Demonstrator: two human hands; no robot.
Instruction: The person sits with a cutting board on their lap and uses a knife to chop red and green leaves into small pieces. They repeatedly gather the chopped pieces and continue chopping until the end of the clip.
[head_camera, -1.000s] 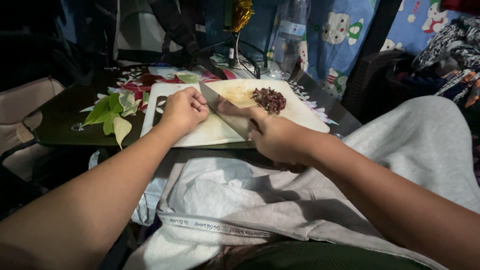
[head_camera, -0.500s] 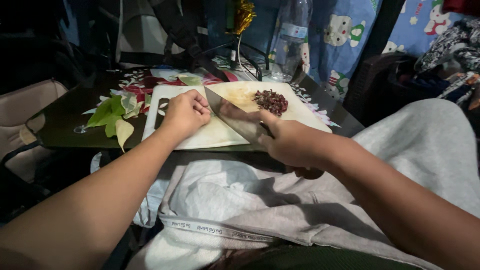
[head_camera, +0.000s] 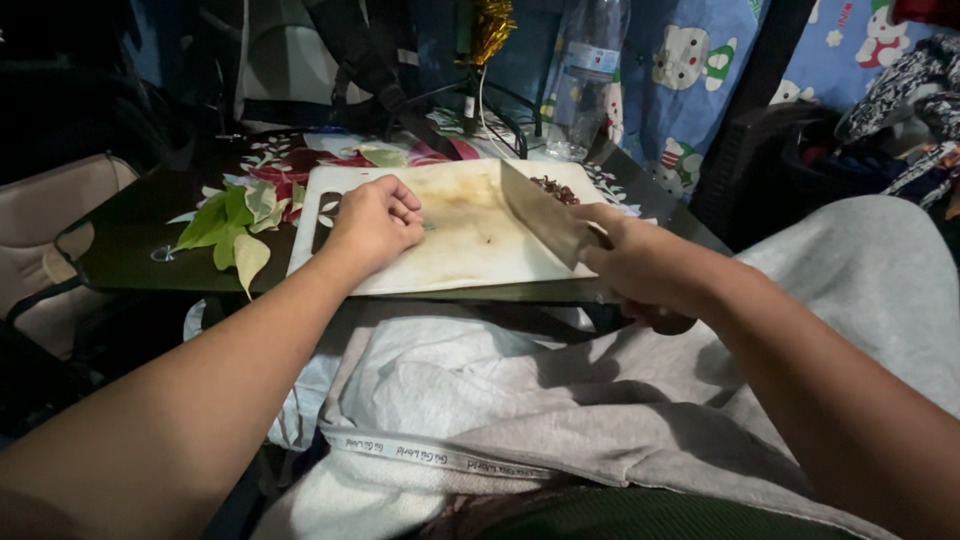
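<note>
My right hand (head_camera: 640, 262) grips a cleaver (head_camera: 540, 212), its handle hidden inside my fist, blade raised over the cutting board (head_camera: 470, 250). My left hand (head_camera: 375, 222) rests clenched on the board's left end. Dark chopped bits (head_camera: 556, 188) sit partly hidden behind the blade. A clear bottle (head_camera: 590, 70) with pale label stands far.

- Cutting board (head_camera: 470, 250): white, stained yellowish-brown at centre.
- Cleaver blade (head_camera: 540, 215): dull grey steel.
- Chopped pile (head_camera: 556, 189) at the board's far right corner: dark reddish-brown.
- Leaves (head_camera: 232, 228) beside the board's left edge: bright green, some pale.
- Table (head_camera: 130, 255): dark, red-and-white floral print.
- Curtain (head_camera: 690, 80): blue, cartoon cat pattern.
- Lap cloth (head_camera: 560, 400): grey.
</note>
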